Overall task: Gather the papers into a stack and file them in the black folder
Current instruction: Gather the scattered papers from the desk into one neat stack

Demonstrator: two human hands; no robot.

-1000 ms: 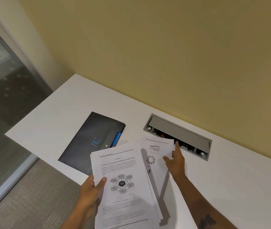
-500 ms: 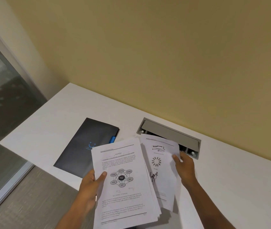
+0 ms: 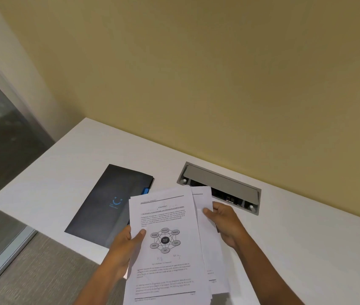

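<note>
A stack of printed papers (image 3: 166, 249) is held above the front of the white table, its top sheet showing text and a circular diagram. My left hand (image 3: 124, 243) grips the stack's left edge, thumb on top. My right hand (image 3: 225, 223) holds one more sheet (image 3: 203, 201) by its right edge, tucked behind the stack and sticking out to the right. The black folder (image 3: 106, 208) with a blue logo lies shut and flat on the table, just left of the papers; its lower right corner is hidden by them.
A grey cable box (image 3: 220, 186) with an open flap is set into the white table (image 3: 306, 234) behind the papers, close to the yellow wall. A glass partition and grey carpet lie to the left, past the table's edge.
My right hand lifted the loose sheet off the table and brought it left, behind the stack in my left hand. The diagram on that sheet is now covered.
</note>
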